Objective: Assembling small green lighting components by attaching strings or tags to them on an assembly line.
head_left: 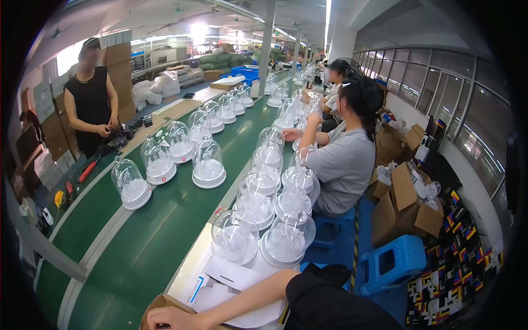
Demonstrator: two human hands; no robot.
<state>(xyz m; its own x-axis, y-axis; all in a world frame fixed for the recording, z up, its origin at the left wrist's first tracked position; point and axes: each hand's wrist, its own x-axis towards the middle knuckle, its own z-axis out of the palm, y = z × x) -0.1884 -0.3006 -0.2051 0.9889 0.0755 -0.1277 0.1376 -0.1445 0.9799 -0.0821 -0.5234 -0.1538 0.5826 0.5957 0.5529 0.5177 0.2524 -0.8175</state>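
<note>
My right hand [171, 317] reaches in at the bottom edge, its forearm crossing from the lower right over an open white carton [237, 275]. The fingers curl down over a brown cardboard box [160, 302]; their tips are cut off by the frame, so what they hold is hidden. Just beyond the carton, a clear dome on a white base [234, 242] and another clear dome [286, 245] stand upright side by side. Frosted-looking white pieces sit inside them. My left hand is out of view.
Several more domes stand on the green conveyor [165, 231] at the left. A co-worker in grey [344, 159] handles domes on the right side; another person in black [91, 110] stands across. A blue stool [393, 261] and open cardboard boxes [404, 203] are at the right.
</note>
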